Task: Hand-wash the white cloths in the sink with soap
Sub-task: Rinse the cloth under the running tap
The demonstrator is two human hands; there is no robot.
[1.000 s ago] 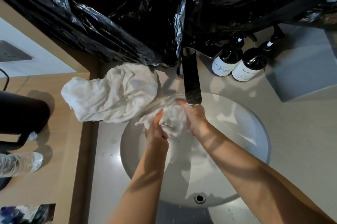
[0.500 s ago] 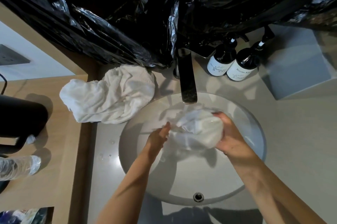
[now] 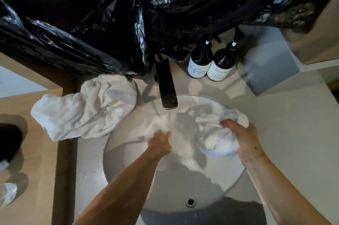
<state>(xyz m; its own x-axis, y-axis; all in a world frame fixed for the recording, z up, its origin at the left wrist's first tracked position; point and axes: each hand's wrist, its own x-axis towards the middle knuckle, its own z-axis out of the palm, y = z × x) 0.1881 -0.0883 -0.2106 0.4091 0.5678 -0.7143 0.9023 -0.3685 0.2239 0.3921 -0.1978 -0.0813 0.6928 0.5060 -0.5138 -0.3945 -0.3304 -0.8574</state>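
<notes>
A wet white cloth [image 3: 212, 133] is stretched across the round white sink [image 3: 128, 166], under the dark faucet [image 3: 167, 92], from which water runs. My left hand [image 3: 160, 142] grips the cloth's left end below the stream. My right hand [image 3: 245, 138] clutches the bunched right end near the sink's right rim. A second white cloth [image 3: 86, 109] lies crumpled on the counter to the left of the sink. Two dark pump bottles with white labels [image 3: 200, 61] [image 3: 222, 65] stand behind the basin.
Black plastic sheeting [image 3: 128, 14] hangs over the back wall down to the faucet. A grey box [image 3: 269, 67] sits at the back right. A wooden ledge [image 3: 27, 169] at the left carries a dark object [image 3: 9, 140] and a plastic bottle [image 3: 7, 195]. The overflow hole [image 3: 190, 202] is near the sink's front.
My hands have moved apart from a tight bundle under the faucet; the right hand has pulled its end of the cloth to the right rim, spreading the cloth out.
</notes>
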